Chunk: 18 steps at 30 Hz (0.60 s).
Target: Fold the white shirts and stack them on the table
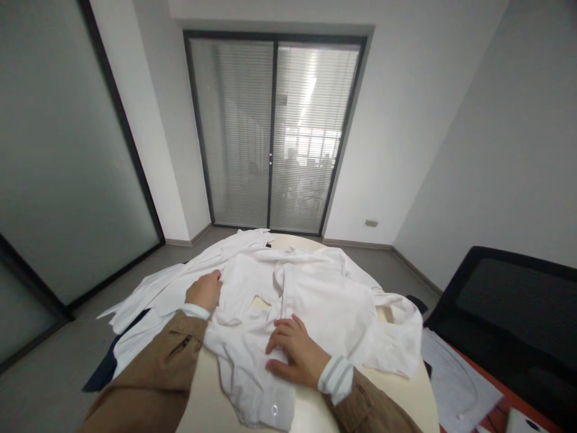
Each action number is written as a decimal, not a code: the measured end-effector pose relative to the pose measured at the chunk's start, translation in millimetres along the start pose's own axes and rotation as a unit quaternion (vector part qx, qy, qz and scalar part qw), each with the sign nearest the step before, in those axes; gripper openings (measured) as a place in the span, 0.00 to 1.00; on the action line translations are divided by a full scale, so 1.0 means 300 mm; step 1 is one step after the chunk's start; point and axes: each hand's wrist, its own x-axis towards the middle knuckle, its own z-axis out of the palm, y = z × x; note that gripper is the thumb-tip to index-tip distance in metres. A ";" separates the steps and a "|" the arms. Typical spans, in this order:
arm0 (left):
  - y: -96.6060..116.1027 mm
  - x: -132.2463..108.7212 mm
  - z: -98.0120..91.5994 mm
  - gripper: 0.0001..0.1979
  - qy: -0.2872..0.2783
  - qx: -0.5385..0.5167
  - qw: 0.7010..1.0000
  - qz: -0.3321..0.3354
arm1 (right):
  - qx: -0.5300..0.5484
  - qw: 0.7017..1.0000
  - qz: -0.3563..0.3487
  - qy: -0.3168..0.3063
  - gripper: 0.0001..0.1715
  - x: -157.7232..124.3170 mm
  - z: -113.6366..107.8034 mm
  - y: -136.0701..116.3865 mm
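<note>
A white button-front shirt [324, 300] lies crumpled across a round cream table [202, 385], with a small round button [274, 410] showing near the front edge. My right hand [293, 352] rests flat on the shirt, fingers slightly apart. My left hand [205, 290] lies on the white cloth further back, its fingers hidden from this angle. More white fabric [153, 294] spreads over the table's left side, and a dark navy garment [106, 367] pokes out beneath it. Both my forearms wear tan sleeves.
A black mesh chair back [509, 300] stands to the right, beside papers [455, 379] on an orange-edged desk. Behind the table is a glass door with blinds [270, 132], and a frosted glass wall [67, 150] runs along the left.
</note>
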 end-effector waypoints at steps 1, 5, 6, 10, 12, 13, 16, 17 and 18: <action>-0.004 0.021 -0.021 0.11 0.026 -0.010 1.000 0.007 | 0.005 1.000 -0.007 0.005 0.15 -0.001 0.001 -0.004; -0.028 0.135 -0.105 0.11 0.126 -0.107 0.986 0.008 | 0.013 1.000 -0.019 0.013 0.20 -0.005 0.009 -0.012; -0.034 0.166 -0.117 0.11 0.132 -0.164 0.978 0.002 | 0.011 1.000 -0.019 0.008 0.22 -0.006 0.012 -0.011; -0.038 0.252 -0.113 0.16 0.125 -0.280 0.952 0.019 | 0.007 0.999 -0.022 -0.037 0.23 -0.006 0.008 -0.001; -0.023 0.244 -0.092 0.24 0.118 -0.261 0.955 0.079 | 0.021 0.997 -0.021 -0.070 0.23 -0.004 -0.006 0.001; -0.011 0.224 -0.082 0.29 0.122 -0.243 0.956 0.108 | 0.028 0.996 -0.022 -0.083 0.24 -0.003 -0.015 0.002; 0.038 0.117 -0.059 0.33 0.199 -0.147 0.961 0.122 | 0.043 0.993 -0.035 -0.102 0.23 -0.001 -0.032 0.011; 0.057 0.075 -0.053 0.34 0.219 -0.115 0.962 0.112 | 0.048 0.992 -0.044 -0.106 0.21 -0.001 -0.034 0.017; 0.076 0.035 -0.048 0.32 0.216 -0.086 0.967 0.106 | 0.057 0.991 -0.055 -0.112 0.18 0.000 -0.032 0.023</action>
